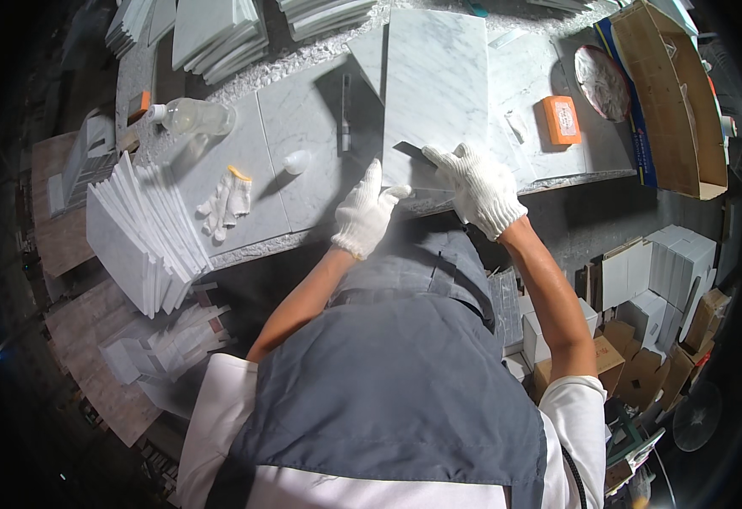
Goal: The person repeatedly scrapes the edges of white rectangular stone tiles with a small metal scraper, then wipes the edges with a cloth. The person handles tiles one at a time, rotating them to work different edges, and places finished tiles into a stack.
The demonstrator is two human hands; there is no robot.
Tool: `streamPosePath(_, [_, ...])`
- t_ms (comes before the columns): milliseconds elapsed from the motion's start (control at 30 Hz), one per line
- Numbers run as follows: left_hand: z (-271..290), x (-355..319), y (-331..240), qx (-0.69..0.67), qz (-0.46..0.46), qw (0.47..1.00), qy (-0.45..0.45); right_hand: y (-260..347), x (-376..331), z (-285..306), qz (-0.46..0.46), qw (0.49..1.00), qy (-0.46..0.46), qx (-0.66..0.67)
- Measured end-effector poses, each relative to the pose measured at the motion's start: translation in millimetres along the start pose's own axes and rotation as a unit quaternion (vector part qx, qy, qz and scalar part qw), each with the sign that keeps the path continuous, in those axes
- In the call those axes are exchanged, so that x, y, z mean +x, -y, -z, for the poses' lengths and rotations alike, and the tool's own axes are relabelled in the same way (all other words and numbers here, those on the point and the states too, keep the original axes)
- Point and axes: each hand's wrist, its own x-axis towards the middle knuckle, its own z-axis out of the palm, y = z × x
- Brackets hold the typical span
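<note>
From my remote seat: right hand (478, 187) fingers clamped on a dark scraper (411, 151) against the upright marble tile (435, 85); left hand (366, 214) fingers together, steadying its lower edge on the worktop (294, 119); I judge work midway; 1 stack of tiles (146, 229) waits left.
</note>
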Motion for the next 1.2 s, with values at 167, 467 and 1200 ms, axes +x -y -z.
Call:
streamPosePath(167, [-6.7,3.1,5.0,-0.010,-0.011,1.000,-0.019,5.6,-1.8,3.5,-0.042,0.998,0.050,0.016])
streamPosePath(467, [13.3,3.7,3.0,0.014,0.002,0.998,0.058,-4.3,6.2,18.9,0.101,0.993,-0.010,0.059])
streamPosePath(1200, [55.7,-18.2,21.1,-0.078,0.015,0.994,0.077,-9.5,-104.4,8.2,-0.137,0.949,0.060,0.276])
